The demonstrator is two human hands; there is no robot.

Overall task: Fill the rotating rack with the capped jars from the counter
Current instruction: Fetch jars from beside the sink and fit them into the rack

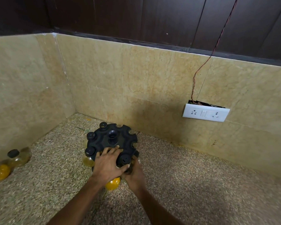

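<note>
Step in hand, as I read it: seating a jar into a slot at the near-right rim of the rotating rack (111, 140), which stands on the tabletop (185, 184) toward the back-left corner, close to the tiled wall.

Left hand (108, 164) lies flat on the rack top, fingers spread and straight, prob. steadying it or stopping it from turning. Right hand (134, 173) is curled round a jar under the rack rim; only its black cap (125, 159) shows clearly in the slot, jar body mostly hidden by both hands. Whether the neck is fully home, can't tell.

Already loaded: approx. three capped jars along the rack's left side, plus a yellow-filled jar (113, 182) hanging at the near edge under the left wrist. Slots at the back-right rim look open.

Next, prob.: let go w/ right, turn rack to bring an open slot round, fetch another.

Still waiting: two capped jars (6, 168) at the tabletop's far left edge, by the side wall.

Around: switch/socket plate (206, 113) on back wall w/ a loose wire (206, 62) running up. Neither is in the way; the reach left is open.
</note>
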